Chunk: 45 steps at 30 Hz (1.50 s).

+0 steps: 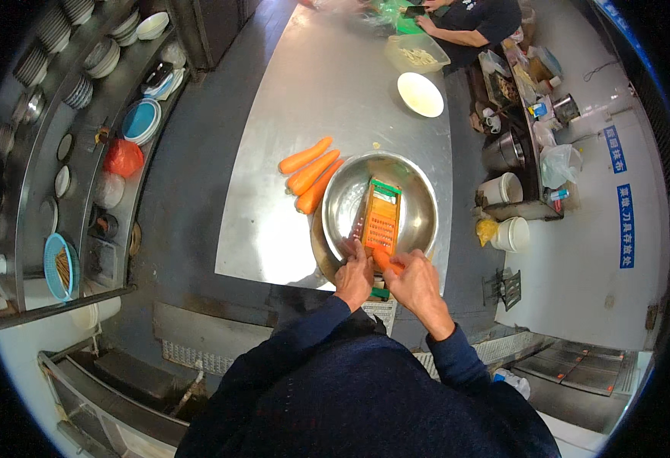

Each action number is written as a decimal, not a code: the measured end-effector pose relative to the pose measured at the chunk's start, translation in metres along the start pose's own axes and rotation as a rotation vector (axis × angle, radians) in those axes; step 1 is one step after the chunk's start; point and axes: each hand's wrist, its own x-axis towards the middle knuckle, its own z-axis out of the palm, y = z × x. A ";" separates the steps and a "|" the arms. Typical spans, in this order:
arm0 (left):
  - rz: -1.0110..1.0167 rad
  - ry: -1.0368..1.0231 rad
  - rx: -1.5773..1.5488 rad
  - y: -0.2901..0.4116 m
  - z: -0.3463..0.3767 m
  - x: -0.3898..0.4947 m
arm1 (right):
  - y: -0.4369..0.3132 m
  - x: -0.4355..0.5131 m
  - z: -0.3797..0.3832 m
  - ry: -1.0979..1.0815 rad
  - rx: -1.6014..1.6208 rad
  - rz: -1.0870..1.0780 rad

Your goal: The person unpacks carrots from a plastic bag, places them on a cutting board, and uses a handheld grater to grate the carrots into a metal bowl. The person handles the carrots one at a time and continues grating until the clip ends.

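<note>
A grater (382, 223) with an orange frame and green ends leans in a stainless steel bowl (418, 189), its near end over the rim. My right hand (418, 284) grips a carrot (385, 261) against the lower part of the grater's face. At the grater's left edge, over the bowl's near rim, my left hand (355, 279) holds the grater; its fingertips are partly hard to make out. Three whole carrots (312, 172) lie side by side on the metal table, left of the bowl.
The steel table (289, 229) also bears a white bowl (420, 94) and a plastic tub (417, 54) of pale pieces. At the far end a co-worker (472, 28) holds a knife over a green board. Dish shelves (155, 131) stand left; buckets (509, 235) stand right.
</note>
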 end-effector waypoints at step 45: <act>-0.026 -0.022 0.004 0.018 -0.011 -0.006 | 0.054 0.084 0.025 0.055 -0.035 -0.069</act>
